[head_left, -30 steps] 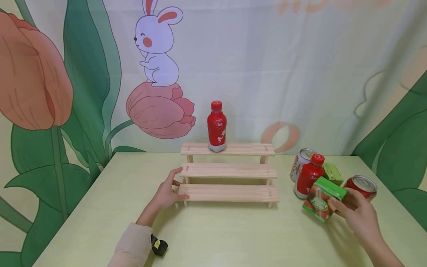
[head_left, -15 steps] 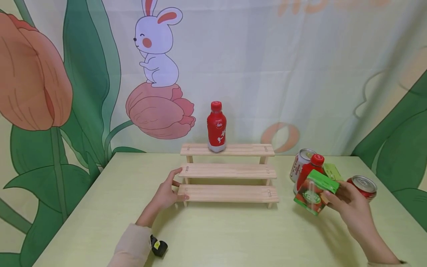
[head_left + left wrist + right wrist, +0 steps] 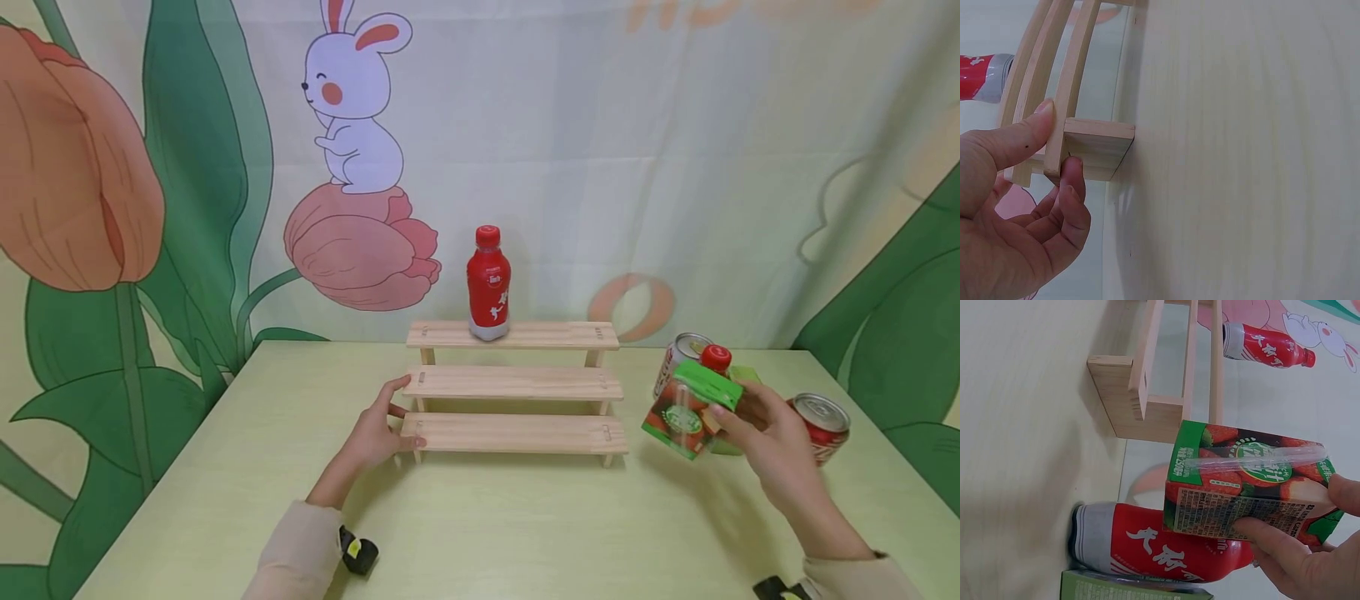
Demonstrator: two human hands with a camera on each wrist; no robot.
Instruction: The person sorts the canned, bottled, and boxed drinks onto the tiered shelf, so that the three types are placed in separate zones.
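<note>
My left hand (image 3: 375,429) grips the left end of the lowest step of a three-tier wooden rack (image 3: 517,432). In the left wrist view its thumb lies over the board and curled fingers are below. A red bottle (image 3: 489,283) stands upright on the top step. My right hand (image 3: 780,446) holds a green-topped juice box (image 3: 681,417) by its right side, tilted and above the table. Strawberries and a wrapped straw (image 3: 1254,459) show on the box in the right wrist view. Behind it a second red bottle (image 3: 1160,547) is partly hidden.
Right of the rack stand a silver can (image 3: 672,358), a green carton (image 3: 1122,587) mostly hidden behind the right hand, and a dark red can (image 3: 821,425). A printed curtain (image 3: 540,125) hangs behind the table (image 3: 525,533).
My right hand has carried the juice box up and to the left, in front of the second red bottle. The left hand and the rack have stayed in place.
</note>
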